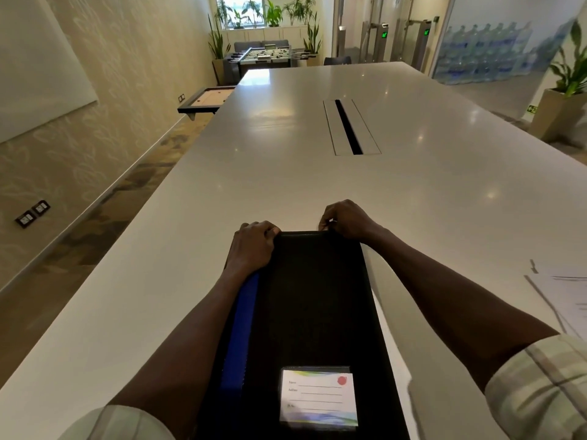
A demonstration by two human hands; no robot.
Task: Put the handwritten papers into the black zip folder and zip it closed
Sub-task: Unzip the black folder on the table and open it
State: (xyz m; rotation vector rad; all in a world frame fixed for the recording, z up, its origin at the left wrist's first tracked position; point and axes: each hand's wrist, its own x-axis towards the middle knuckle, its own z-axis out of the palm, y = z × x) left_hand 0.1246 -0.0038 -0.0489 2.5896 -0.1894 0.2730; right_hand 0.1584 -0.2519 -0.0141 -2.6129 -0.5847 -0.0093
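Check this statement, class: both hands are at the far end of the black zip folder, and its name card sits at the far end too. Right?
Not quite. The head view shows the left hand and right hand at the far end of the black zip folder, but its name card sits at the near end.

1. A long white table (286, 173) ran down the room, with a slotted cable hatch (351, 127) set in its middle.
2. A whiteboard (35, 65) hung on the left wall, wall sockets (31, 213) low beneath it.
3. At the far end stood a foosball table (270, 55), a sofa (262, 45) behind it and potted plants (273, 12) by the window.
4. Turnstiles (384, 36) glowed green on the right.
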